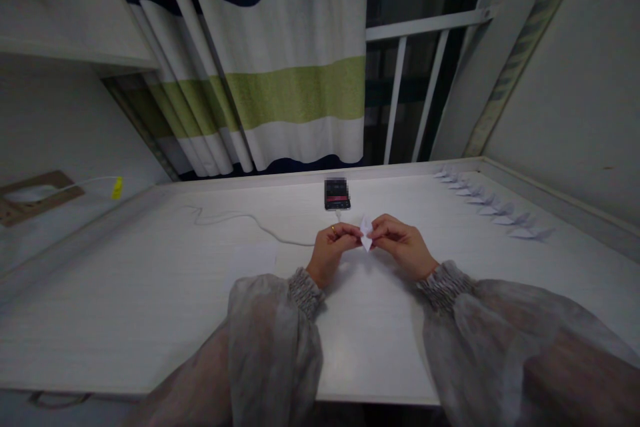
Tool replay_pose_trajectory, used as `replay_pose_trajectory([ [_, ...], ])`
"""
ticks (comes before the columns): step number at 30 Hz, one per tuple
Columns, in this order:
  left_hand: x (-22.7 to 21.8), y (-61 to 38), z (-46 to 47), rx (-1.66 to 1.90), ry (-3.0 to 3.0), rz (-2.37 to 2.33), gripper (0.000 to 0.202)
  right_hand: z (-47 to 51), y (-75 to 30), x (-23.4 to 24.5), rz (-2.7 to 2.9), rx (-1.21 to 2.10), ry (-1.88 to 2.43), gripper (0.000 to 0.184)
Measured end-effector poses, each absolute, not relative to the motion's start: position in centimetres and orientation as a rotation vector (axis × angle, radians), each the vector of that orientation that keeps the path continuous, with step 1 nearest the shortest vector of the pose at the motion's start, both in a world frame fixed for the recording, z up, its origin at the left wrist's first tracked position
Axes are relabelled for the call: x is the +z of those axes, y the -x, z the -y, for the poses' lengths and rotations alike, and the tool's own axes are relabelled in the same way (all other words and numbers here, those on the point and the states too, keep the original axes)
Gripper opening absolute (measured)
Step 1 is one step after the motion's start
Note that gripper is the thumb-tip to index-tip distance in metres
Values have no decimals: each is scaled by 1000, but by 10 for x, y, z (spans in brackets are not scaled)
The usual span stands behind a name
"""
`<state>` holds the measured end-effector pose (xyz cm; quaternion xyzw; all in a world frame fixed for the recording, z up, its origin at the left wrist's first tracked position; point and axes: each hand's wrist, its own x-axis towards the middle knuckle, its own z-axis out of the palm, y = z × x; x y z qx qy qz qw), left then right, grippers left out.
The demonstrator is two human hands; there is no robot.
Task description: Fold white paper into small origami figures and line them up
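A small piece of folded white paper [367,235], pointed at top and bottom, is held upright above the desk between both hands. My left hand [331,248] pinches its left edge with thumb and fingers; a ring shows on one finger. On the other side, my right hand [403,244] grips the right edge the same way. Just beyond the hands lies a phone [337,194] with a lit screen and a white cable plugged into its near end. Several folded paper cranes [506,216] stand in a row along the desk's right side.
The white desk [165,300] has a raised rim at the back and sides. A white cable [250,217] trails leftward across it. A blank white sheet [253,260] seems to lie left of my left hand. Behind hang striped curtains [300,90] beside white window bars [425,28].
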<state>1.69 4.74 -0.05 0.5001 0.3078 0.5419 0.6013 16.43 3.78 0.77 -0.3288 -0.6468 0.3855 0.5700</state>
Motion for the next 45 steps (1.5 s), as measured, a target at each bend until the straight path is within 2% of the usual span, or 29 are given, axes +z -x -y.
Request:
replay_pose_trajectory([
  [12,-1,-22,-49,1364,-1144,-721,19,-37,-167,8,1620,838,780,6],
  [17,1,-22,-48,1397,-1100,-698,26,-40,-161,4,1394,964,829,26],
  [30,3,-21,-46,1375,-1110,-698,27,-40,-161,5,1401,1089,942,23],
  [36,2,-21,-48,1377,-1074,-737,36,-42,-162,3,1461,971,967,19],
  [45,2,-21,-48,1374,-1121,-787,35,-41,-161,2,1531,840,1037,18],
])
